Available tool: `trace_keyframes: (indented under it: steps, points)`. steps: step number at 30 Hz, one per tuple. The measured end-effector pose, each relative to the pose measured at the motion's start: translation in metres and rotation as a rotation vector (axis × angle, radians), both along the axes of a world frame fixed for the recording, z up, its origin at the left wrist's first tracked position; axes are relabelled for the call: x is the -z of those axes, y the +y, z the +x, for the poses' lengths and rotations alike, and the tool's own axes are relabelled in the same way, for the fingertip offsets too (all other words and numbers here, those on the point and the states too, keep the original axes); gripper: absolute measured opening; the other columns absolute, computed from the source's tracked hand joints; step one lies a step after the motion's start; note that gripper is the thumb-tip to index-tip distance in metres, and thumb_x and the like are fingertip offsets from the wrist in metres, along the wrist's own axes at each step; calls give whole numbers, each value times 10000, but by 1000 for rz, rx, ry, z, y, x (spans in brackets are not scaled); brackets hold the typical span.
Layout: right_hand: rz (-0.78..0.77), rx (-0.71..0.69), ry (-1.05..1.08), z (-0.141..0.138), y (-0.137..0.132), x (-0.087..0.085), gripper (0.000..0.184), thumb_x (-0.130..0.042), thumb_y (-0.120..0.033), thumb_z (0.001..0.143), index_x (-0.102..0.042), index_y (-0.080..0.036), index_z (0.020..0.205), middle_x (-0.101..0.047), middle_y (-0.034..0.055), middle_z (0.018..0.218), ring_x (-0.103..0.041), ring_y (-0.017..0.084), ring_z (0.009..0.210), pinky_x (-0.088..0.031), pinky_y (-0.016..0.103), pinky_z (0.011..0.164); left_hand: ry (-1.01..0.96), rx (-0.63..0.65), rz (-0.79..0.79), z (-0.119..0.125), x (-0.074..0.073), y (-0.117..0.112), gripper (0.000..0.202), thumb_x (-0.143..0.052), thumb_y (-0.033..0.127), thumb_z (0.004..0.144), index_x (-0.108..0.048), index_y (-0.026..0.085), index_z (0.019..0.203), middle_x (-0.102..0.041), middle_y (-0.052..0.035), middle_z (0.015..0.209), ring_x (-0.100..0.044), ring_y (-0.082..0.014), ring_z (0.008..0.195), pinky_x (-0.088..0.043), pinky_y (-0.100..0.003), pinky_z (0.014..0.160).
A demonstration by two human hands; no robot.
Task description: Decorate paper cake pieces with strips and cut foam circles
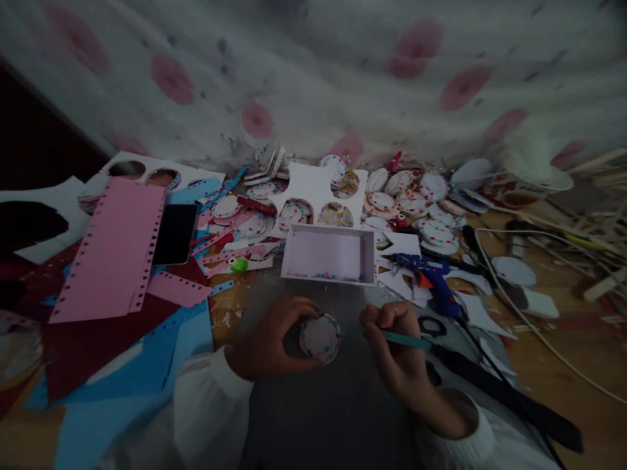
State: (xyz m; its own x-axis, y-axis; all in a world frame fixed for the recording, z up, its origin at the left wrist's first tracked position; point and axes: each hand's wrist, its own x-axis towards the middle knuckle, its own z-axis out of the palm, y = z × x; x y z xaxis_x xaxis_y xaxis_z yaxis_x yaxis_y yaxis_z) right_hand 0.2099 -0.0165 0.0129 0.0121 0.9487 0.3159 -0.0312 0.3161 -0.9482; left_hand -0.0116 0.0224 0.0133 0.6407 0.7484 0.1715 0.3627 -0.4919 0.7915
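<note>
My left hand (277,339) curls its thumb and fingers around a small round white paper disc (321,337) edged with red and blue dots. It holds the disc low over the dark grey mat (328,411). To the right, my right hand (399,346) is closed in a pinch on a slim teal pen-like tool (409,340), whose dim tip points toward the disc. Just behind both hands stands an open white box (329,254), with small coloured beads along its near inner side.
A blue glue gun (438,281) with a cable lies right of the box. A long black object (514,398) lies beside my right forearm. Dotted discs (435,232) are piled behind. Pink card (112,248), blue sheets (127,365) and a phone (175,235) are left.
</note>
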Motion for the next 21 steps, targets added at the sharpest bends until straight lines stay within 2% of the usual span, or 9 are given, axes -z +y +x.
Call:
trace_keyframes:
  steps: [13,21]
  points:
    - [68,-22,-191,-1,0,5,135,-448,-165,954,-370,-268,916,-410,-25,772,-415,128,621,-359,234,514,-9,1,47,3,-1,-1,434,-759,380,756,-573,211,1110,-612,-105,1161,-577,-250,1098,-446,-404,964]
    - [80,-26,-204,-1,2,5,146,-451,-148,943,-370,-267,917,-415,-25,771,-423,129,629,-363,234,522,-1,8,63,3,-1,-1,436,-751,376,762,-573,215,1125,-603,-110,1169,-573,-256,1107,-452,-419,965]
